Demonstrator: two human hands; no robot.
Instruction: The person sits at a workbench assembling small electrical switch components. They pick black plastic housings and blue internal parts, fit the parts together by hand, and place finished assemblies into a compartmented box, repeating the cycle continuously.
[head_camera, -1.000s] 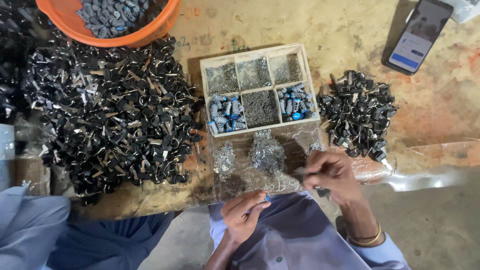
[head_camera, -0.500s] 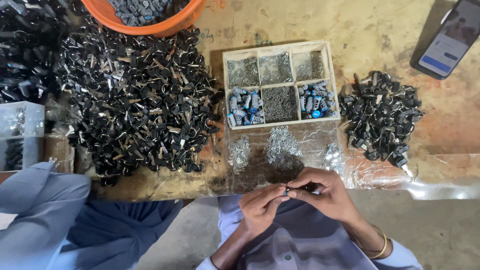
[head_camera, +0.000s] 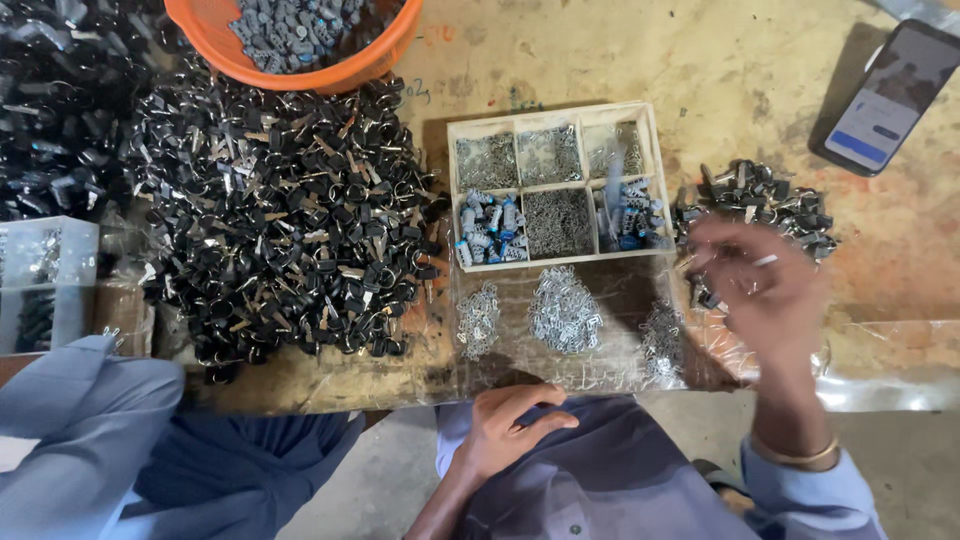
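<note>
My right hand (head_camera: 762, 292) is blurred in motion over a small heap of black parts (head_camera: 765, 195) at the right of the table. A pale sliver shows near its fingertips, but I cannot tell whether it holds anything. Low at the table's near edge, my left hand (head_camera: 508, 428) rests on my blue-clad lap, its fingers loosely spread and nothing visible in them. Ahead of it lie three little heaps of silver metal pieces (head_camera: 565, 310) on a clear plastic sheet. Behind those sits a wooden tray (head_camera: 550, 108) with several compartments of metal bits and small blue parts.
A large pile of black key-like parts (head_camera: 280, 220) covers the left of the table. An orange basin (head_camera: 385, 55) of grey parts stands at the back. A phone (head_camera: 885, 95) lies at far right, a clear plastic box (head_camera: 45, 262) at far left. A blue-clad knee (head_camera: 80, 430) is at bottom left.
My hands were together near my lap holding a small piece. Now the right hand has swung up and right over the small black heap, while the left stays low.
</note>
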